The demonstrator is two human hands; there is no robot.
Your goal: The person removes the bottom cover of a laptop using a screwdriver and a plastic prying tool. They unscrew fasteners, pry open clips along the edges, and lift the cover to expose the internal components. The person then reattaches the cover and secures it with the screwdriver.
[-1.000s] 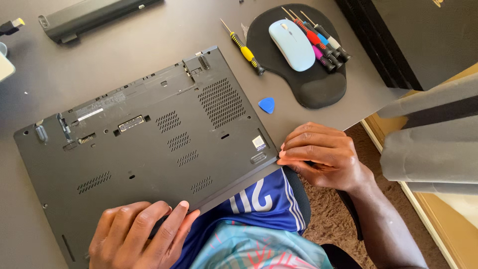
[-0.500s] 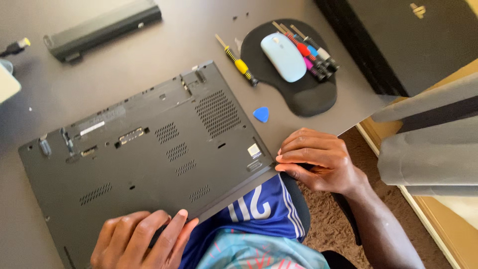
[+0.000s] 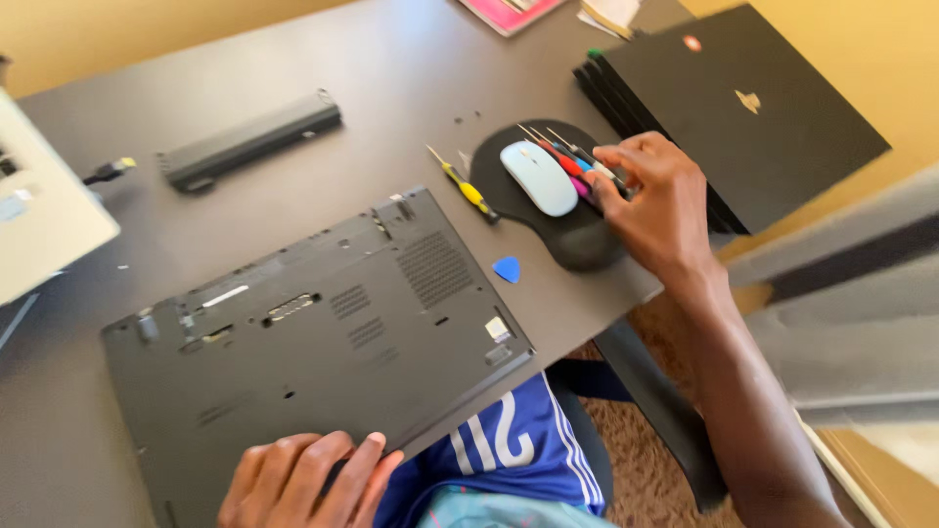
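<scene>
Where the desk (image 3: pixel 391 78) meets the left edge, part of a pale open laptop (image 3: pixel 44 220) is seen, with a long black battery (image 3: pixel 249 142) set well apart behind the work; the dark laptop (image 3: pixel 313 352) is laid bottom-up, probably so its base cover can be reached; its near edge is pressed flat by the left hand (image 3: pixel 308 479), fingers spread and released, nothing grasped; a yellow-handled screwdriver (image 3: pixel 465 186) and a blue pick (image 3: pixel 507 269) are left just beside the black mouse pad (image 3: pixel 577 240), on which a white mouse (image 3: pixel 538 178) rests; the small screwdrivers (image 3: pixel 567 156) are bunched on the pad's far side, under the fingertips of the right hand (image 3: pixel 655 210), which is curled over them; whether one is pinched cannot be told through the blur; a black console (image 3: pixel 773 108) lies beyond.
</scene>
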